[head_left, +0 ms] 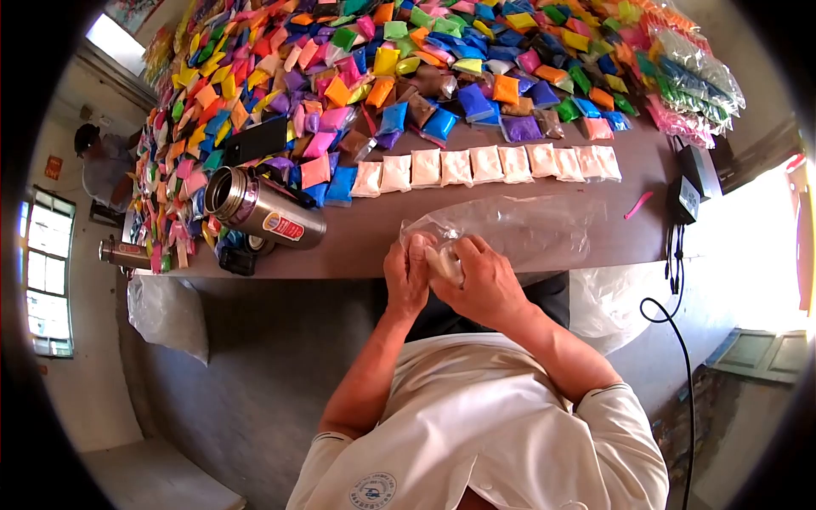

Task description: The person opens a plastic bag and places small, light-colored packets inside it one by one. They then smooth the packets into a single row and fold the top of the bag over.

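Note:
At the table's near edge, my left hand (408,276) is closed on the mouth of a long clear plastic bag (544,228). The bag lies stretched out to the right across the tabletop. My right hand (486,279) is beside it, fingers curled around a small whitish packet (446,265) at the bag's opening. Just beyond the bag runs a neat row of white packets (456,168), side by side.
A large heap of colourful packets (340,89) covers the table's back and left. An open steel flask (272,212) lies tilted at left near a black phone (257,142). At right are a pink strip (637,205), a black adapter (682,201) and its hanging cable (690,365).

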